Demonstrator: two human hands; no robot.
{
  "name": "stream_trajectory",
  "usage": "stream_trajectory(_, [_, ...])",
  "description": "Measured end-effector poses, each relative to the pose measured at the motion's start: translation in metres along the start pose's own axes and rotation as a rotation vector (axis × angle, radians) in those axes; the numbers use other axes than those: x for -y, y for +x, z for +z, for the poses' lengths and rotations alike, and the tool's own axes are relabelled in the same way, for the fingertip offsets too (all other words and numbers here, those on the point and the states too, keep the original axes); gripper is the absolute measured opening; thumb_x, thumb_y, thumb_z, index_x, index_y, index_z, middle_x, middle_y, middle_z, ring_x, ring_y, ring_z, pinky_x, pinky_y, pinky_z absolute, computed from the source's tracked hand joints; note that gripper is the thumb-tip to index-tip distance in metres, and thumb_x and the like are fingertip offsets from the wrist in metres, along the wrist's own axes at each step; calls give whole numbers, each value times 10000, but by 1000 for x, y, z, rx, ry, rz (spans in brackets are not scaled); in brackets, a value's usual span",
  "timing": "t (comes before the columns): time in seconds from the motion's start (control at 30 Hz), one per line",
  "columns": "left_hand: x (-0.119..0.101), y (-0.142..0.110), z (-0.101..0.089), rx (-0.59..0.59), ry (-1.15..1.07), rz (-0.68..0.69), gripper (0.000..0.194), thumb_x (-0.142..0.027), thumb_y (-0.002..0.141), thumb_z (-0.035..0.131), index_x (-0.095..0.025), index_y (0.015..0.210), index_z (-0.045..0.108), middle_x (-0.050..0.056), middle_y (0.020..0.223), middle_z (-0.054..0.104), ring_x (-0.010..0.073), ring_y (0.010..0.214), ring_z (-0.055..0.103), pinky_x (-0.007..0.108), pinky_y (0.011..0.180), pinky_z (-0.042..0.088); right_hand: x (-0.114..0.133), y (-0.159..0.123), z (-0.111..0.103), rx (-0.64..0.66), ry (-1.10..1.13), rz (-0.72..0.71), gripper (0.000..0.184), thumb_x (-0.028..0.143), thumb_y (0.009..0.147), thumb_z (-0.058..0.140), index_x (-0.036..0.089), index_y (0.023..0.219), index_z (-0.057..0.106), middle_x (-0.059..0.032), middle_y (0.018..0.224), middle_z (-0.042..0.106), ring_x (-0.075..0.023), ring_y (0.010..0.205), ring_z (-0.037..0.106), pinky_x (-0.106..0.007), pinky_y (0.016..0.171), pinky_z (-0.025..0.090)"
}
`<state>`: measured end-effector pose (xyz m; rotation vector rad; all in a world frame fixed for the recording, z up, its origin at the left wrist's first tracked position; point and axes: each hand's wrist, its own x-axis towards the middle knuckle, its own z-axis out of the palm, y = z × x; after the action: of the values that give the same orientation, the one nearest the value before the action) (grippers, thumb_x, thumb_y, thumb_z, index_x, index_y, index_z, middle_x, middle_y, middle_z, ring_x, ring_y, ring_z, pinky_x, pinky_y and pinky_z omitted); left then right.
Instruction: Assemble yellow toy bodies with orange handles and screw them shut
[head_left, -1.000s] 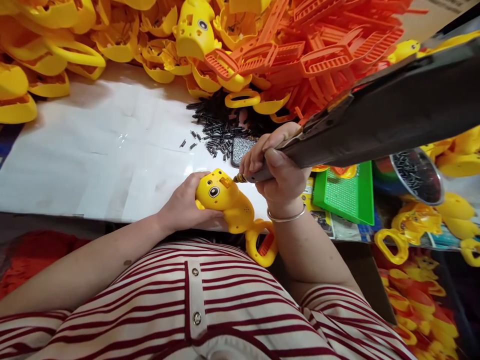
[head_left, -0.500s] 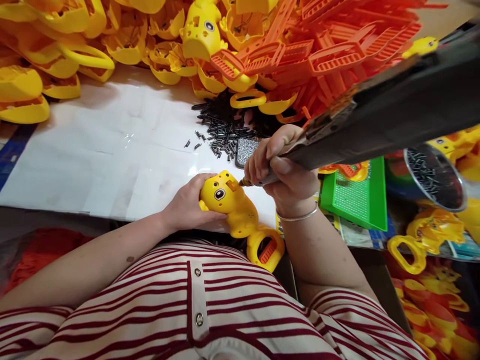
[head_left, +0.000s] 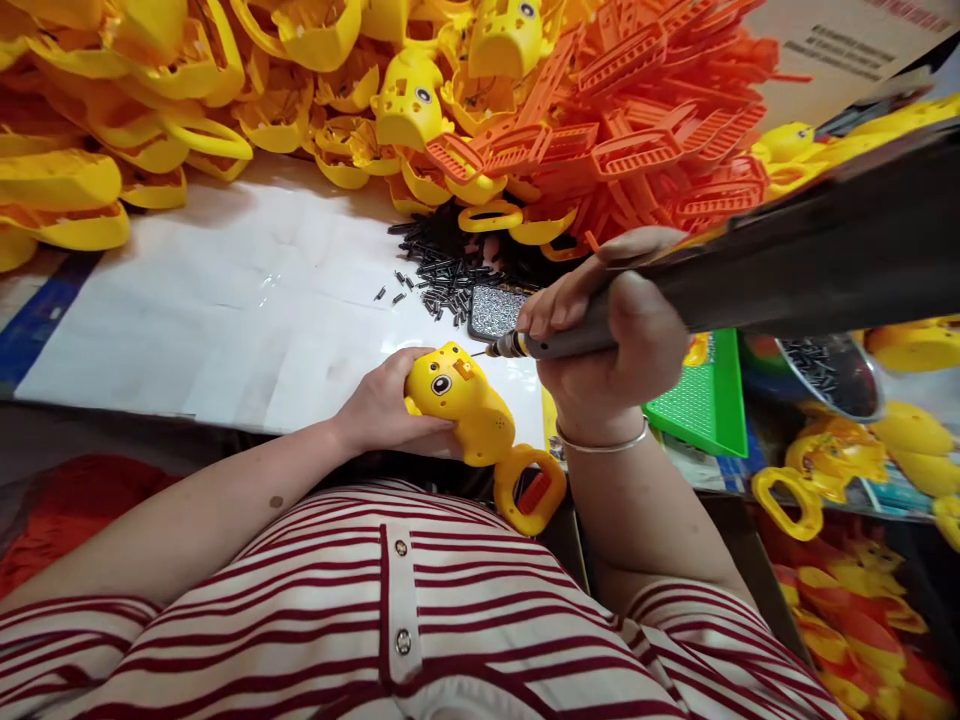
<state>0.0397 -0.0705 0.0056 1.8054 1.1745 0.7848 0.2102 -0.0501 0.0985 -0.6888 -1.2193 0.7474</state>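
My left hand (head_left: 386, 405) is closed around the head end of a yellow plastic animal toy (head_left: 480, 420), which has a printed eye, an orange piece near its top and a ring handle at its lower end. In my right hand (head_left: 611, 335) is a dark power screwdriver (head_left: 577, 332), its thick body wrapped in black and reaching up to the right. The thin bit points left and stands just off the toy's upper side, apparently apart from it. Behind the bit lies a small dark tray (head_left: 495, 312) of tiny silvery screws.
Black springs (head_left: 442, 270) are heaped on the white table covering (head_left: 225, 290). Yellow toy shells (head_left: 337, 130) and orange slotted parts (head_left: 637, 140) are piled along the back. To the right stand a green mesh basket (head_left: 705, 405) and a round container (head_left: 829, 378) of dark small parts.
The screwdriver has drawn back to the right, so its bit has come away from the toy's face and shows bare. My left hand keeps hold of the toy. The view has shifted slightly.
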Motion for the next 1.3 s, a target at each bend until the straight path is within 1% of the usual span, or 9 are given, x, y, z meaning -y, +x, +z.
stream_trajectory(0.13, [-3,1,0,-7,-23,-15,743,-448,560,829,-220,1202,533,84,1247,643,284,1144,628,454,997,507,-3,3,16,18,103,4,188,432,789,676,295,837,557,93,496,459,-118,383,461,-284,421,438])
stream_trajectory(0.23, [-4,1,0,26,-54,-34,722,-432,579,824,-237,1212,535,55,1211,654,263,1108,638,439,973,520,-14,4,23,102,119,121,295,487,737,731,274,814,541,104,465,475,-111,357,454,-280,404,433])
stream_trajectory(0.37, [-2,-1,2,37,-112,-20,701,-464,598,819,-229,1201,547,63,1196,650,253,1066,643,427,923,542,-24,8,24,252,75,217,418,574,671,767,263,719,491,112,449,452,-85,338,433,-250,370,400])
stream_trajectory(0.53, [-1,-2,3,44,-119,-47,724,-509,593,823,-228,1201,548,82,1192,651,267,1046,649,445,890,552,-29,12,22,361,108,256,396,539,687,764,260,667,484,108,448,473,-80,355,458,-239,384,412])
stream_trajectory(0.73, [-2,0,1,57,-102,-32,762,-473,584,828,-201,1226,520,90,1207,642,270,1073,639,431,927,542,-31,10,26,328,96,268,470,615,632,767,268,650,449,114,418,418,-87,319,397,-258,362,403])
stream_trajectory(0.9, [-1,2,2,50,-76,33,714,-432,609,815,-206,1222,524,75,1216,643,266,1109,627,427,976,513,-27,4,29,149,78,122,370,533,724,737,268,711,479,112,448,436,-81,327,403,-244,381,410])
stream_trajectory(1.07, [0,4,4,3,-54,-26,755,-459,579,831,-188,1214,526,93,1209,648,282,1114,628,435,970,508,0,-3,27,18,99,-54,250,463,772,711,271,818,557,104,484,419,-100,370,443,-248,396,445])
stream_trajectory(1.17, [2,5,5,-27,-25,-37,783,-476,564,835,-192,1222,520,87,1192,657,280,1095,638,427,952,517,15,-17,20,33,94,-30,181,409,822,657,251,829,568,91,495,430,-106,385,446,-273,429,473])
stream_trajectory(1.3, [3,6,5,-53,9,-11,803,-479,548,843,-190,1222,517,79,1199,658,270,1098,639,408,965,510,11,-37,11,133,53,16,205,438,814,646,272,864,536,93,500,473,-118,385,463,-288,426,466])
